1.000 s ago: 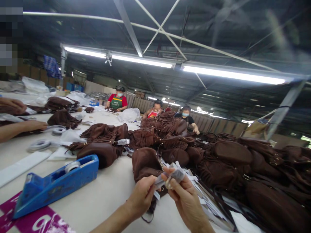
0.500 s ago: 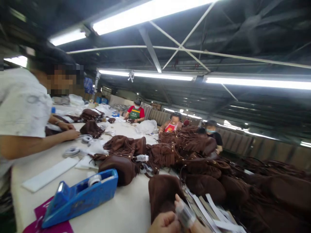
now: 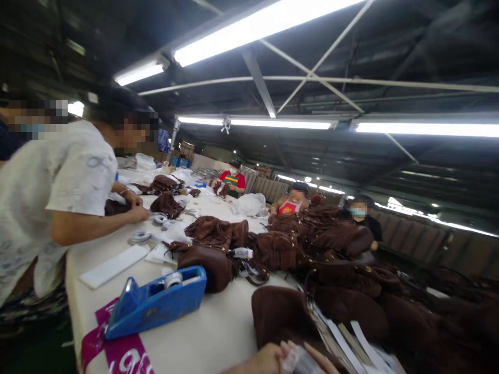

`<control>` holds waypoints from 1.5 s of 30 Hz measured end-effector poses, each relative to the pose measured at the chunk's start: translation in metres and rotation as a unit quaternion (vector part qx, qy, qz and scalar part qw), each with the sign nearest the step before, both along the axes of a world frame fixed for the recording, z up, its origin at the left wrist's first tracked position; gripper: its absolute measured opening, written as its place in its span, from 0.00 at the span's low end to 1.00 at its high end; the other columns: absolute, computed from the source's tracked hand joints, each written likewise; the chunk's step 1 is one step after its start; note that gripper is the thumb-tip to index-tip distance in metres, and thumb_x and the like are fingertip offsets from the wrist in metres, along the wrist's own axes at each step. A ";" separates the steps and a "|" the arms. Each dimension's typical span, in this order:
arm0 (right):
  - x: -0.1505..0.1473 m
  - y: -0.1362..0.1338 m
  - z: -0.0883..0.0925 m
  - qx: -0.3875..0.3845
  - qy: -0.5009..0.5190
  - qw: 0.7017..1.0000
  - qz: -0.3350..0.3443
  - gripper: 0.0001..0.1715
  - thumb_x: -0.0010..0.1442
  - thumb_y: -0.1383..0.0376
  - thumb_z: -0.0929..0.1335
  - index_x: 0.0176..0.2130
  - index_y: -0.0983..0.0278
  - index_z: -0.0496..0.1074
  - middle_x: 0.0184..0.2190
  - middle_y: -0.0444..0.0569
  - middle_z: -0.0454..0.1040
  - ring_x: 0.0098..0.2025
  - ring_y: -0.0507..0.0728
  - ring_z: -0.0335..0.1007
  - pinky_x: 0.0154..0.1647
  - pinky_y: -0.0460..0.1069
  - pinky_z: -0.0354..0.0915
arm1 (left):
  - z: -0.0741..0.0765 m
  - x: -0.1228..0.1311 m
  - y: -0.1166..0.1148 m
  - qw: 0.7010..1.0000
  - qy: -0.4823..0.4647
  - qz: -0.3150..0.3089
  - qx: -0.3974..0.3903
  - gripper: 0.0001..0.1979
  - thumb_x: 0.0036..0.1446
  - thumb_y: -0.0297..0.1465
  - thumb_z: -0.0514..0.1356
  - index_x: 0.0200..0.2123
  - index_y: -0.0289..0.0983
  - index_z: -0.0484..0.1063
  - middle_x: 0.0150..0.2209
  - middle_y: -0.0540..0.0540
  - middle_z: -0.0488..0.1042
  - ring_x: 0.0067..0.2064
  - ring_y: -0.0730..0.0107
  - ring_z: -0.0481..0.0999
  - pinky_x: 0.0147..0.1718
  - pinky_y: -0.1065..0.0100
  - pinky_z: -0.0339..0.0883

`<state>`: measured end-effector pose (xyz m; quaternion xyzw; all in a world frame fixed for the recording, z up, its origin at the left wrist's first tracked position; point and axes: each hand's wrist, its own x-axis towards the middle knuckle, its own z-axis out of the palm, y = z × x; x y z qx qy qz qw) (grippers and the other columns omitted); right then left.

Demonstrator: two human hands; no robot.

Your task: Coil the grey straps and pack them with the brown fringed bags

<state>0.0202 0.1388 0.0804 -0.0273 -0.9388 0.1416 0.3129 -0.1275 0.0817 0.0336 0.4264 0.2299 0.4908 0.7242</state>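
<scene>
At the bottom edge, my left hand [image 3: 267, 359] is closed, its fingertips against my right hand; what it pinches, if anything, is hidden. My right hand [image 3: 317, 357] is partly cut off by the frame, its fingers closed around a crumpled clear plastic piece [image 3: 299, 362]. Just beyond both hands lies a dark brown bag [image 3: 278, 314] with a smooth, rounded side. Right of it, white and beige strips [image 3: 343, 343] lie in a loose bundle. A blue tape dispenser [image 3: 159, 301] with a tape roll stands to the left, on purple printed material [image 3: 127, 354].
Brown bags [image 3: 273, 249] are heaped across the white table [image 3: 218, 337] and to the right. A white flat board [image 3: 113, 266] and grey rolls [image 3: 139, 238] lie at left. A co-worker [image 3: 86, 176] leans over the left edge; several other people work farther back.
The view has swung left, so table things sit farther right. My hands are lower in the frame and closer together, with the clear plastic now between them.
</scene>
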 end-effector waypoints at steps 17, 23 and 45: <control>0.049 -0.079 -0.014 0.208 -0.138 0.953 -0.170 0.29 0.64 0.74 0.62 0.63 0.59 0.59 0.58 0.53 0.68 0.61 0.60 0.62 0.68 0.67 0.40 | -0.005 0.007 -0.025 0.983 0.036 -0.164 -0.075 0.12 0.44 0.30 0.56 0.26 0.27 0.74 0.25 0.38 0.74 0.28 0.64 0.74 0.34 0.64 0.67; 0.037 -0.077 -0.028 0.256 -0.153 0.923 -0.245 0.28 0.65 0.71 0.61 0.63 0.63 0.59 0.62 0.54 0.64 0.64 0.60 0.57 0.69 0.65 0.43 | -0.003 0.015 -0.025 0.989 0.054 -0.080 -0.110 0.16 0.51 0.42 0.58 0.26 0.33 0.67 0.20 0.48 0.66 0.24 0.70 0.66 0.27 0.68 0.63; 0.057 -0.099 -0.010 -0.700 0.002 0.670 -0.249 0.28 0.41 0.46 0.75 0.24 0.66 0.67 0.17 0.40 0.67 0.15 0.44 0.53 0.18 0.43 0.46 | 0.005 0.020 -0.049 0.557 0.543 0.178 0.603 0.06 0.58 0.21 0.52 0.32 0.37 0.63 0.31 0.47 0.68 0.32 0.64 0.64 0.35 0.64 0.57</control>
